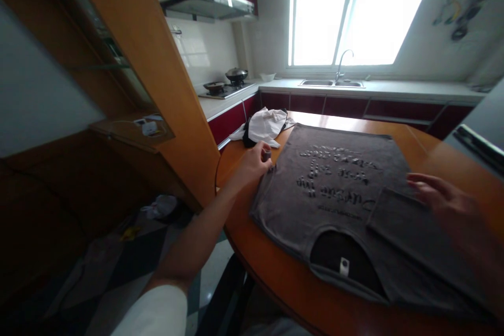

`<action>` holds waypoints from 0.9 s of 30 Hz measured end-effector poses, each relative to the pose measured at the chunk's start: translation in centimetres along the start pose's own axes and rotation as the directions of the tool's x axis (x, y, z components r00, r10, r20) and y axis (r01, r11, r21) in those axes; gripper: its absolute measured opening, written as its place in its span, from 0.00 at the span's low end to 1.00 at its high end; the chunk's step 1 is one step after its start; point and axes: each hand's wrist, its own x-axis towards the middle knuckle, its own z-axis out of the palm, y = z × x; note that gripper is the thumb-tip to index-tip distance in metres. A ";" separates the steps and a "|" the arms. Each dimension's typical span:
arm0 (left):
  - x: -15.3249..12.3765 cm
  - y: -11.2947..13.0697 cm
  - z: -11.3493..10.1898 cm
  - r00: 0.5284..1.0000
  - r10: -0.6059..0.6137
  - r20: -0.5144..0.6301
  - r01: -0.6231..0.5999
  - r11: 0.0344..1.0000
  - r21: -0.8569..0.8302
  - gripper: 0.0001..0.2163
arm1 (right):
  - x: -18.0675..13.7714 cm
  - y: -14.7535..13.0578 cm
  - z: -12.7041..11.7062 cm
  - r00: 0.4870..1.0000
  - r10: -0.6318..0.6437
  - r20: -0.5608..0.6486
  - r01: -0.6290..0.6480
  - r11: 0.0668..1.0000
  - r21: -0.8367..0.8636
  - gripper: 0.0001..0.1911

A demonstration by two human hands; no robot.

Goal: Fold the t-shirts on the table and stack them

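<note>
A dark grey T-shirt [287,189] with raised black lettering lies spread on the wooden table, its neckline and white label toward me. My left hand [260,158] is closed at the shirt's left edge, with a bit of grey cloth showing between the fingers. Over the shirt's right side hovers my right hand [441,194], blurred, its fingers stretched out and nothing visible in them. Below that hand, the right sleeve part lies spread toward the table's near right edge.
White and black cloth [265,125] lies heaped at the table's [240,205] far left edge. Behind stand a counter with a sink [317,83], and a stove [228,90] with pans. A wooden cabinet post [157,89] rises on the left.
</note>
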 end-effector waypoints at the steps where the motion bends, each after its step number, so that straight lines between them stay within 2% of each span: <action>1: 0.1 1.5 1.0 0.996 0.047 0.078 -0.044 0.998 -0.039 0.16 | -0.5 -3.0 1.7 0.994 -0.026 0.104 0.011 0.990 0.140 0.24; 3: 0.6 3.5 3.0 0.947 0.133 0.291 -0.086 0.982 -0.169 0.21 | -1.6 -7.6 5.9 0.949 -0.103 0.298 -0.001 0.944 0.330 0.23; 5: 1.7 4.0 4.7 0.866 0.172 0.470 -0.023 0.952 -0.306 0.24 | -2.5 -10.1 10.2 0.877 -0.146 0.458 -0.058 0.914 0.402 0.22; 6: 2.5 3.6 5.4 0.848 0.156 0.507 0.035 0.938 -0.346 0.23 | -3.0 -10.6 12.1 0.844 -0.147 0.516 -0.080 0.916 0.393 0.21; 7: 3.4 2.9 6.0 0.860 0.106 0.499 0.095 0.928 -0.361 0.20 | -3.5 -10.8 13.8 0.831 -0.142 0.538 -0.084 0.923 0.375 0.20; 8: 4.4 1.9 6.5 0.895 0.027 0.445 0.148 0.923 -0.354 0.16 | -3.9 -10.8 15.1 0.825 -0.148 0.546 -0.070 0.931 0.358 0.19; 10: 5.9 -0.5 7.1 0.958 -0.140 0.249 0.215 0.927 -0.306 0.10 | -4.6 -10.6 16.8 0.829 -0.167 0.533 -0.011 0.949 0.315 0.17; 12: 6.6 -3.0 7.7 0.971 -0.227 0.078 0.239 0.934 -0.265 0.09 | -4.9 -10.4 17.4 0.841 -0.189 0.506 0.059 0.964 0.261 0.16; 14: 6.2 -4.9 8.1 0.978 -0.209 0.018 0.207 0.946 -0.248 0.11 | -4.9 -10.6 17.4 0.850 -0.188 0.493 0.103 0.976 0.194 0.14; 17: 5.0 -6.6 8.9 0.996 -0.044 0.072 0.058 0.978 -0.202 0.12 | -4.7 -11.4 17.1 0.839 -0.144 0.525 0.120 0.990 0.079 0.11; 19: 4.4 -6.9 9.5 0.990 0.066 0.123 -0.048 0.989 -0.143 0.13 | -4.6 -12.2 17.1 0.824 -0.083 0.560 0.125 0.991 -0.037 0.09; 22: 4.4 -7.3 10.1 0.972 0.156 0.175 -0.145 0.987 -0.072 0.15 | -4.5 -13.5 17.2 0.815 -0.008 0.580 0.169 0.960 -0.224 0.11; 24: 4.7 -7.8 10.2 0.964 0.178 0.198 -0.177 0.984 -0.022 0.16 | -4.5 -14.2 17.3 0.815 0.004 0.579 0.199 0.937 -0.287 0.13; 27: 5.3 -9.0 10.0 0.967 0.104 0.234 -0.136 0.983 0.123 0.15 | -4.3 -14.8 17.5 0.808 0.010 0.589 0.211 0.929 -0.305 0.15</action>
